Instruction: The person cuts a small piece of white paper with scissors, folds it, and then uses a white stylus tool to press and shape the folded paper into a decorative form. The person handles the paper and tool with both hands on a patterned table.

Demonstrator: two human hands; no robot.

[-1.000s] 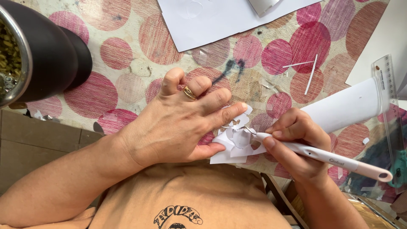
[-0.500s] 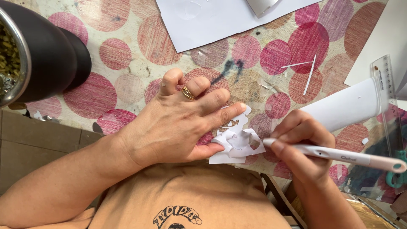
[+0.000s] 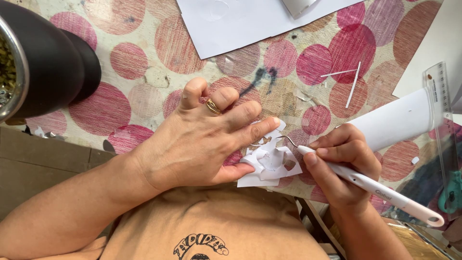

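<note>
My left hand (image 3: pixel 202 144), with a gold ring on one finger, lies flat on a small white cut-out sheet (image 3: pixel 269 161) and presses it to the table with fingertips and thumb. My right hand (image 3: pixel 339 166) grips a white hooked weeding tool (image 3: pixel 370 185) like a pen. Its thin metal hook touches the sheet's upper edge, just beside my left fingertip. Parts of the sheet are cut away and curl up.
A table cover with pink and red circles (image 3: pixel 144 62) lies under everything. A black tumbler (image 3: pixel 43 67) stands at the far left. White paper sheets (image 3: pixel 245 21) lie at the top, a white roll (image 3: pixel 394 120) and a clear ruler (image 3: pixel 440 110) at the right, and thin paper slivers (image 3: pixel 353 84) nearby.
The hooked tool has swung a little, its tip shifting along the sheet's edge towards my left fingertip. My left hand has stayed pressed on the sheet.
</note>
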